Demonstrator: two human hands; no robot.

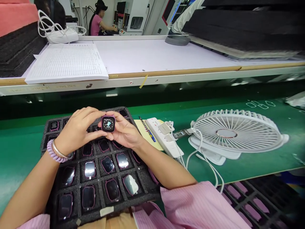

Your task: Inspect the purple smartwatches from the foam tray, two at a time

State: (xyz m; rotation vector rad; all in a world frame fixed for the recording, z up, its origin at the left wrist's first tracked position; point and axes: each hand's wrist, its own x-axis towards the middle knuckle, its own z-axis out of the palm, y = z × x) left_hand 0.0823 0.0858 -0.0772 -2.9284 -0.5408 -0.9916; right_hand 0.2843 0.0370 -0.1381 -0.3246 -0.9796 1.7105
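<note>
Currently held up in both hands, above the black foam tray (100,190): a small purple-rimmed watch (108,124), lit face turned toward the head camera. Pinched at the left side between thumb and forefinger of the left hand (77,128); supported from the right and below by the fingers of the right hand (125,132). Closed narrowly around the case on both sides, not spread wide. Beneath and around, in the tray's cells, many similar watches (112,190); beyond, the green desk (17,149).

To manage this hold well, probably best to grip by the rim alone, keep fingertips clear of the glass, and tilt away from glare, judging by the bright reflections on several screens below. Worth staying low over the foam, too, and minding the lilac wristband (51,152), close above the tray.

As for writing: on the lit face, a dial with small lettering above and below, too tiny to read. On one watch (54,126) at the tray's far left, lines of white text, likewise illegible. On the paper sheets (69,62), ruled rows without readable entries. Along the front edge of the shelf (133,55), faint handwriting, not decipherable. On the plug-in meter (182,133), unclear digits. No brand to be made out.
</note>
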